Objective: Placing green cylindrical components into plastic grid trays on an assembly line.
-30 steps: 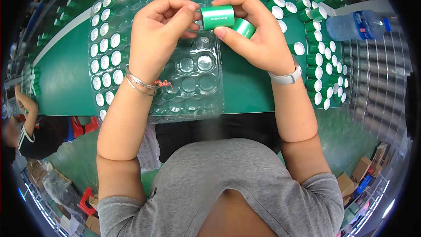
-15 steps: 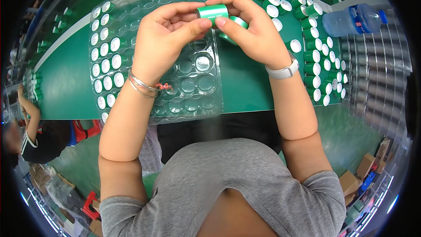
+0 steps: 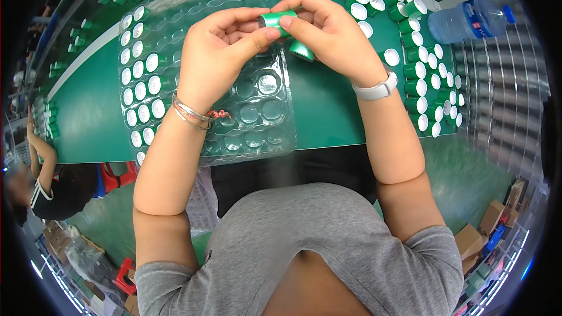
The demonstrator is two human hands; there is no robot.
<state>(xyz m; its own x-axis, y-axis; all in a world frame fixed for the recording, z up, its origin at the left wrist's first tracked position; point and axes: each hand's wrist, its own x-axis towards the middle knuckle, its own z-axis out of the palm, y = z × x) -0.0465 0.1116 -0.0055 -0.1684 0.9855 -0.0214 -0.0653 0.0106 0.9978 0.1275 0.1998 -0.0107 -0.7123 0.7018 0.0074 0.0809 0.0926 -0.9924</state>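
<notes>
A long green worktable [image 3: 328, 111] runs across the view, its near edge just in front of the person. On it lies a clear plastic blister tray [image 3: 257, 123] with rows of round pockets; the pockets under the hands are bare, while the left columns of a tray beside it hold green cylinders with white tops [image 3: 140, 90], standing upright, one to a pocket. To the right, a loose group of the same green cylinders [image 3: 424, 70] stands on the table surface, some upright with white ends up, and a clear plastic water bottle [image 3: 468, 20] with a blue cap lies on its side at the far right edge.

Above the tray, the left hand [image 3: 219, 52] and the right hand [image 3: 333, 35] meet. Both pinch one green cylinder [image 3: 276, 19] held sideways between thumbs and forefingers, fingers closed around it. A second green cylinder [image 3: 301, 51] sits under the right hand, tucked against its palm and lower fingers, just above the tray. Bangles [image 3: 190, 114] circle the left wrist; a white band [image 3: 376, 90] circles the right.
</notes>
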